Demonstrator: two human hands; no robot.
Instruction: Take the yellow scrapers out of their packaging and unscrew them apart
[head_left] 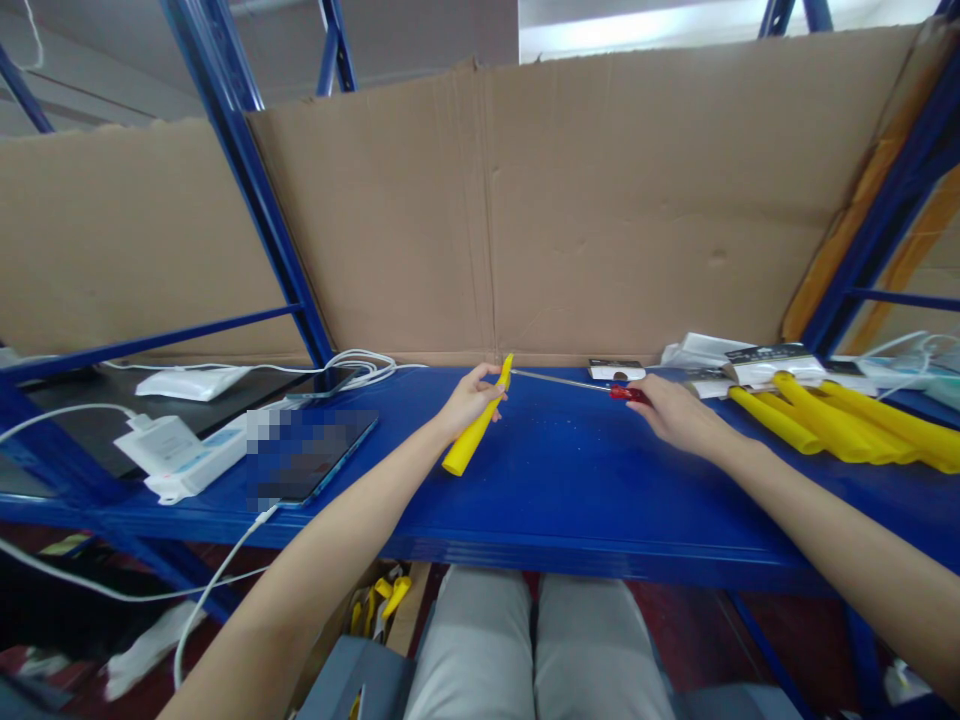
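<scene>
My left hand (475, 396) is closed around the upper part of a yellow plastic handle (471, 440), which tilts with its wide end down and toward me. My right hand (676, 412) grips a screwdriver (626, 393) by its red handle. The long metal shaft points left, and its tip is at or very near the top of the yellow handle; I cannot tell whether it is inside. Small pale crumbs lie on the blue shelf between my hands.
Several yellow handles (840, 420) lie at the right beside white packets (772, 363). A small black-and-white package (616, 369) is at the back. To the left are a phone (319, 460), a power strip (225, 450) and white cables (367, 366). A cardboard sheet (637, 200) walls the back.
</scene>
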